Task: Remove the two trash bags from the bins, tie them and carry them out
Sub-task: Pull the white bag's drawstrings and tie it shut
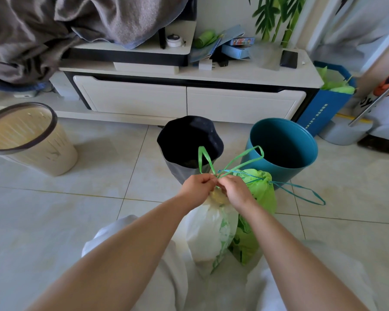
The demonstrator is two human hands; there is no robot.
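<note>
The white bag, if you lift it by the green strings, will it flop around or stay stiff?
Probably floppy: the white bag is thin, wrinkled plastic that sags below both hands. It looks bulgy, so it likely has some weight and may swing. The strings are thin loops, pinched by the left hand and right hand, so they might dig into fingers.

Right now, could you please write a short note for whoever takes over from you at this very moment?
Left hand and right hand: both pinch the green drawstring at the neck of the white bag, mid-knot.
Green bag: on the floor right of the white one, mouth cinched, its teal drawstring trailing right.
Bins: beige bin and teal bin show no bag inside; the middle bin has a black liner.
Done: both bags out.
Left: finish the knot, check the green bag's tie, carry both out.
</note>
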